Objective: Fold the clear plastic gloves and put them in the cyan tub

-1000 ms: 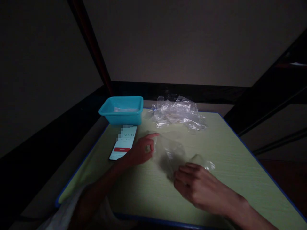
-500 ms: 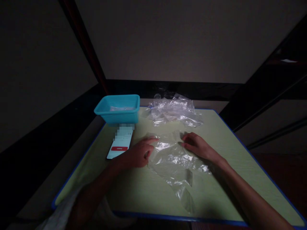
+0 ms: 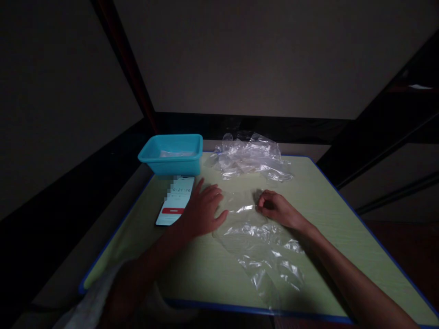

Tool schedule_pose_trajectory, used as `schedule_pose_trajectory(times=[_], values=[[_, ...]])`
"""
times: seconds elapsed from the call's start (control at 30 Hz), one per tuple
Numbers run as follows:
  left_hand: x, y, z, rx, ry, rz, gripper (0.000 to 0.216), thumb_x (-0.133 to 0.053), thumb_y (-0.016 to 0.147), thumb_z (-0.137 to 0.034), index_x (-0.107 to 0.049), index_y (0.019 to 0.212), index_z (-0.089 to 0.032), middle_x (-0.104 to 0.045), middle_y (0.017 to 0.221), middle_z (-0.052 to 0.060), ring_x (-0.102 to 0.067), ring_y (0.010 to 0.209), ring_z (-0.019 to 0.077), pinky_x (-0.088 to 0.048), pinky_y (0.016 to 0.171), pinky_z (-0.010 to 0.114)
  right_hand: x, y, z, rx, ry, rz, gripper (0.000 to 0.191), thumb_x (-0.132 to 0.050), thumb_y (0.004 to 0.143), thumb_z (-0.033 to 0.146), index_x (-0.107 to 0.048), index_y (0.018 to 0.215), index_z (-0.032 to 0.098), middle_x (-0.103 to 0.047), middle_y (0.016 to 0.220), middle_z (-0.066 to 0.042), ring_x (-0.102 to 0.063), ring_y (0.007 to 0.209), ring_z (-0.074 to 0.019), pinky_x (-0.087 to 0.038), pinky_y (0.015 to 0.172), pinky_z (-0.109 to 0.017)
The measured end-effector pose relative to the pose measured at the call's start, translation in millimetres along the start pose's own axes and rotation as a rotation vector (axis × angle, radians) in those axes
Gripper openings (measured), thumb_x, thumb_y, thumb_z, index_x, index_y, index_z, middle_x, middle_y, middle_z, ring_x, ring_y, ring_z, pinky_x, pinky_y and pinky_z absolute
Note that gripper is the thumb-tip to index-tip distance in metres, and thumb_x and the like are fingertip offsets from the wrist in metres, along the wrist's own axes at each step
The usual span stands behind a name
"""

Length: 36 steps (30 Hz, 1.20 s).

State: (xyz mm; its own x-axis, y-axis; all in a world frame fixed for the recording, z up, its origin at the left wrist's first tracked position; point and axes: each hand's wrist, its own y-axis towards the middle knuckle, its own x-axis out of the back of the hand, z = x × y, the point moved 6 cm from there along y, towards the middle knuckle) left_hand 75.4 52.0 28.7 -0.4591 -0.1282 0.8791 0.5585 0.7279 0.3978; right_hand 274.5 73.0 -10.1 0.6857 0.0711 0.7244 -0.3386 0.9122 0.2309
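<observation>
A clear plastic disposable glove [image 3: 247, 233] lies spread on the table, its finger parts pointing toward me and its cuff at the far end. My left hand [image 3: 202, 210] is open, fingers spread, at the glove's left edge beside the phone. On the opposite side, my right hand [image 3: 277, 209] has its thumb and fingers pinched together on the glove's cuff edge. The thin film between those fingertips is hard to make out.
A heap of clear plastic gloves [image 3: 250, 157] sits at the back of the blue-edged table [image 3: 329, 256]. To its left stands a turquoise basin [image 3: 176, 165] with some clear plastic inside. A phone [image 3: 176, 201] showing a timer lies in front of the basin. A wall panel rises behind.
My left hand has opened from pointing, its fingers now spread. My right fingers have closed on the cuff edge. The glove's finger parts have spread out more toward the right.
</observation>
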Motion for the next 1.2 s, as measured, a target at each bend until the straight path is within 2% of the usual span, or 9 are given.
schedule_pose_trajectory(times=[0.17,0.33,0.57,0.7,0.83,0.9,0.97,1.03,1.2], values=[[-15,-3,-17,-0.028,-0.085,0.070,0.021,-0.053,0.076,-0.019,-0.059,0.096,-0.015,-0.065,0.110,0.011,-0.059,0.104,0.0228,-0.038,0.101,0.042,-2,3,4,-0.087,0.274,0.101,0.016,-0.054,0.073,0.032,-0.051,0.065,0.018,-0.056,0.063,0.000,-0.054,0.058,-0.0139,-0.044,0.056,-0.028],[-38,-11,-20,-0.079,0.013,0.261,0.053,-0.058,0.079,-0.036,-0.047,0.123,-0.009,-0.042,0.138,0.019,-0.036,0.130,0.0288,-0.032,0.105,0.044,-4,4,7,-0.144,0.443,0.091,0.019,-0.056,0.072,0.035,-0.046,0.067,0.020,-0.053,0.062,0.002,-0.051,0.056,-0.0123,-0.040,0.053,-0.026],[-53,-18,-12,-0.105,0.059,0.319,0.070,-0.054,0.082,-0.047,-0.031,0.135,-0.007,-0.029,0.145,0.021,-0.020,0.137,0.0292,-0.025,0.109,0.042,16,3,5,-0.168,0.544,0.041,0.025,-0.062,0.065,0.030,-0.045,0.082,0.021,-0.047,0.055,0.007,-0.046,0.048,-0.0102,-0.037,0.049,-0.024],[-54,-19,-11,-0.080,0.061,0.333,0.068,-0.053,0.083,-0.048,-0.034,0.134,-0.007,-0.029,0.145,0.021,-0.021,0.136,0.0305,-0.025,0.108,0.042,50,0,-10,-0.142,0.268,-0.109,0.025,-0.059,0.065,0.028,-0.049,0.087,0.021,-0.050,0.056,0.005,-0.052,0.053,-0.0147,-0.044,0.056,-0.030],[-51,-19,-13,-0.020,0.110,0.341,0.067,-0.050,0.083,-0.053,-0.038,0.132,-0.008,-0.029,0.145,0.020,-0.023,0.135,0.0336,-0.022,0.109,0.048,74,-8,-10,-0.115,-0.337,-0.368,0.013,-0.051,0.070,0.020,-0.055,0.082,0.019,-0.057,0.061,-0.001,-0.056,0.058,-0.0202,-0.046,0.068,-0.042],[-50,-17,-14,0.005,0.135,0.331,0.069,-0.050,0.082,-0.054,-0.038,0.132,-0.007,-0.030,0.145,0.020,-0.023,0.135,0.0354,-0.020,0.109,0.051,66,-10,7,-0.011,-0.478,-0.405,0.014,-0.046,0.074,0.016,-0.058,0.081,0.017,-0.062,0.072,-0.007,-0.060,0.070,-0.0243,-0.046,0.074,-0.045],[-49,-15,-17,0.014,0.135,0.301,0.067,-0.048,0.084,-0.052,-0.037,0.132,-0.006,-0.030,0.144,0.021,-0.022,0.135,0.0342,-0.020,0.109,0.050,41,-9,26,0.101,-0.447,-0.284,0.022,-0.041,0.080,0.014,-0.060,0.090,0.015,-0.064,0.085,-0.012,-0.062,0.077,-0.0245,-0.050,0.071,-0.041],[-49,-12,-19,0.004,0.116,0.264,0.060,-0.043,0.088,-0.045,-0.035,0.133,-0.005,-0.030,0.144,0.021,-0.022,0.136,0.0299,-0.022,0.110,0.045,11,-9,44,0.181,-0.387,-0.128,0.033,-0.037,0.082,0.009,-0.058,0.107,0.013,-0.064,0.103,-0.014,-0.062,0.092,-0.0235,-0.051,0.081,-0.039],[-56,-9,-17,-0.034,0.096,0.250,0.052,-0.038,0.091,-0.031,-0.032,0.134,-0.001,-0.032,0.143,0.022,-0.025,0.135,0.0248,-0.025,0.110,0.037,-45,-14,58,0.271,-0.385,0.102,0.046,-0.033,0.087,0.010,-0.043,0.130,0.002,-0.045,0.135,-0.023,-0.041,0.127,-0.0260,-0.039,0.102,-0.043]])
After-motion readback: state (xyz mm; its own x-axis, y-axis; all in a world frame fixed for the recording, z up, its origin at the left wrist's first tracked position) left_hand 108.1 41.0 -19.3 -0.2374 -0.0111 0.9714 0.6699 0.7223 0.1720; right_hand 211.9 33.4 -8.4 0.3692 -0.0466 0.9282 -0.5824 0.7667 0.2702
